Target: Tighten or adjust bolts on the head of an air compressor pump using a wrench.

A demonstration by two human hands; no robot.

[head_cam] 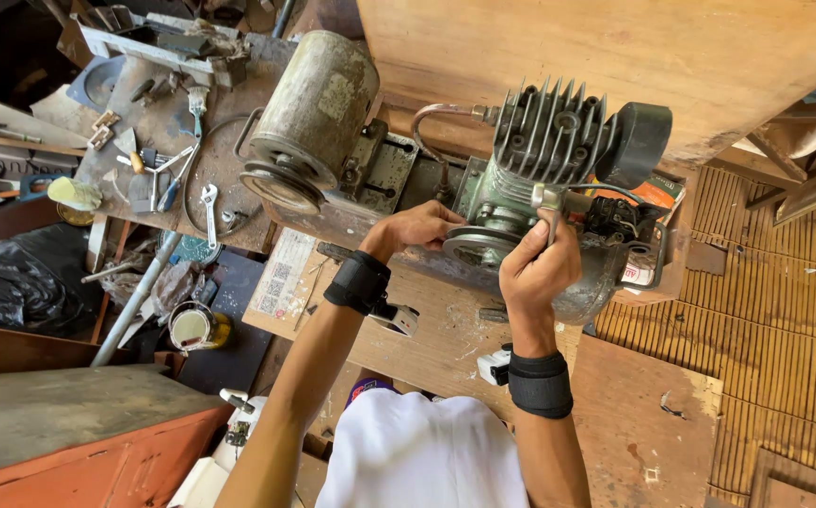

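Observation:
A green air compressor pump [540, 150] with cooling fins sits on a rusty tank, next to a grey electric motor [319, 103]. My right hand [538, 268] is closed around the handle of a metal socket wrench [554, 202] set against the pump body, just above its pulley [479, 246]. My left hand [417, 228] rests on the mounting plate between motor and pump, fingers curled against the metal by the pulley; I cannot tell if it holds anything. Both wrists wear black bands.
A cluttered bench [159, 132] at upper left carries spanners, pliers and metal parts. A paint tin [193, 327] and a pipe [135, 301] lie below it. An orange cabinet [79, 433] stands at lower left. Wooden boards [615, 47] and slatted flooring [775, 320] lie to the right.

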